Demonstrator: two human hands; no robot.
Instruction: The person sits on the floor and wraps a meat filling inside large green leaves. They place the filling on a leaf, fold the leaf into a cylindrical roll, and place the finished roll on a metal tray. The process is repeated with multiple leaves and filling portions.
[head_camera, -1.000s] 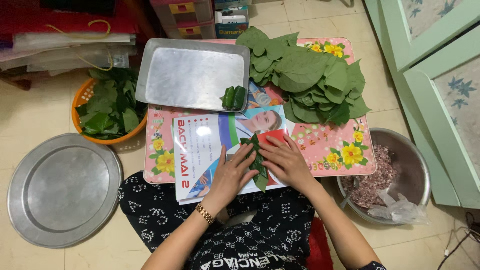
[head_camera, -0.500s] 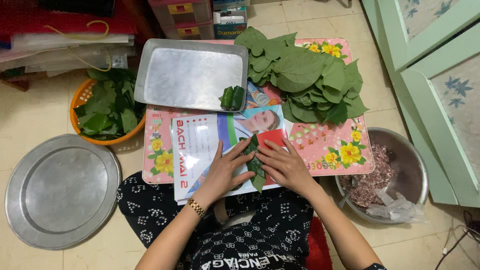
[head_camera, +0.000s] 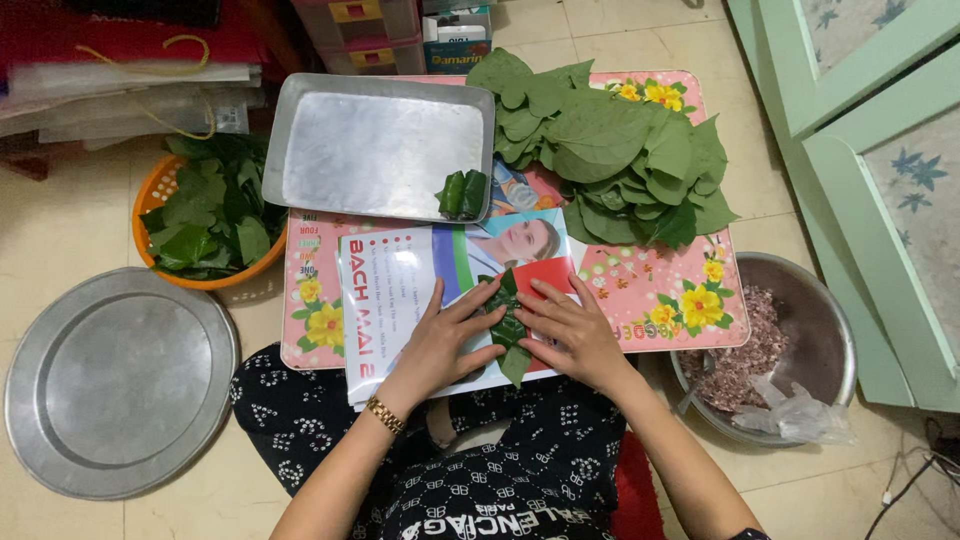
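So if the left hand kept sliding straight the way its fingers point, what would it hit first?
The left hand points toward the green leaf it is already touching; just beyond that, probably the right hand.

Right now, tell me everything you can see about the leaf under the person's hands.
The green leaf lies on a glossy printed sheet on the pink flowered board. It is dark, smooth-looking and partly folded into a narrow lengthwise bundle, with a pointed tip sticking out toward the person. The left hand presses its left side with fingers spread, and the right hand presses its right side. What is inside the fold is hidden.
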